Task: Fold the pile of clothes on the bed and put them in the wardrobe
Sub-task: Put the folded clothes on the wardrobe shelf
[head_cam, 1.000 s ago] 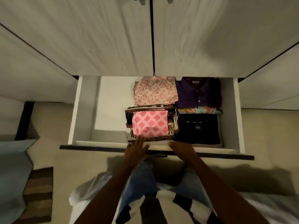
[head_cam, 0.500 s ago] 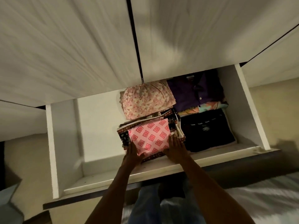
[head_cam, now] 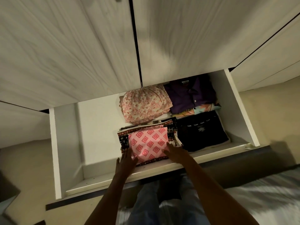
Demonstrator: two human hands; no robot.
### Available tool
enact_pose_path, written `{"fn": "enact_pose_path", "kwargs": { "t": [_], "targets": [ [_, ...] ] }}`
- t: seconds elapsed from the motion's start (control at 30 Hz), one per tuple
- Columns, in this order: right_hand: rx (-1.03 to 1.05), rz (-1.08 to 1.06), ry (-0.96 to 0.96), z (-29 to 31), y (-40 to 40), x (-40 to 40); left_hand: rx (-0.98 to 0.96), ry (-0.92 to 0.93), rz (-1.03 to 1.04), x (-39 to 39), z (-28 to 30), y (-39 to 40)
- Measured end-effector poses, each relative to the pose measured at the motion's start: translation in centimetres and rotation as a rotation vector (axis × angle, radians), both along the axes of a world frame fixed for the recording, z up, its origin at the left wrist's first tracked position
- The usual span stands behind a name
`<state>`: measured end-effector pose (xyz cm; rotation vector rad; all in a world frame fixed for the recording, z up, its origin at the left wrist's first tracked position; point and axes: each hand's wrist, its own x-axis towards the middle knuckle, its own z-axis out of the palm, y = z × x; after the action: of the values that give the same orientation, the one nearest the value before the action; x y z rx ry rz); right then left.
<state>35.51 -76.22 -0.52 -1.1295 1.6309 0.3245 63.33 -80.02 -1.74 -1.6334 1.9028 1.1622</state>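
Okay — my left hand (head_cam: pixel 125 161) and right hand (head_cam: pixel 174 152), fingers flat, press the pink cloth (head_cam: pixel 148 143) — squaring it in the drawer (head_cam: pixel 54 151).

The back of the drawer (head_cam: pixel 240 111) is hidden under the wardrobe doors (head_cam: pixel 68 51), so the far edges of the purple shirt (head_cam: pixel 191 95) and floral garment (head_cam: pixel 144 106) are cut off. Only a sliver of a colourful garment (head_cam: pixel 206 109) is seen between the purple shirt and the black shirt (head_cam: pixel 203 133). The black shirt's label print is too small to be read. The bed (head_cam: pixel 259 200) is blurred and cropped by the frame's edge.
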Motion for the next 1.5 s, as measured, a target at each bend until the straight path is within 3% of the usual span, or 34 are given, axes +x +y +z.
{"fn": "enact_pose_path", "kwargs": {
  "t": [0.1, 0.2, 0.4, 0.63, 1.0, 1.5],
  "targets": [
    [-0.315, 0.152, 0.21, 3.3, 1.2, -0.7, -0.071, 0.075, -0.042, -0.2, 1.9, 2.0],
    [-0.553, 0.183, 0.282, 5.5, 3.3, -1.5, -0.197, 0.111, 0.004, -0.5, 3.8, 3.7],
    [-0.638, 0.331, 0.375, 5.6, 10.9, -2.6, -0.534, 0.099, -0.16, -1.5, 6.6, 11.5],
    [-0.624, 0.367, 0.36, 4.9, 17.7, -0.3, -0.397, -0.089, -0.013, -2.3, 6.4, 18.0],
    [-0.633, 0.318, 0.323, 2.9, 13.4, -1.0, -0.375, -0.102, 0.034, -3.8, 6.1, 13.9],
    [-0.837, 0.332, 0.439, 4.0, -3.0, -3.1, -0.49, -0.051, -0.124, -4.8, 7.0, -2.0]
  ]
}}
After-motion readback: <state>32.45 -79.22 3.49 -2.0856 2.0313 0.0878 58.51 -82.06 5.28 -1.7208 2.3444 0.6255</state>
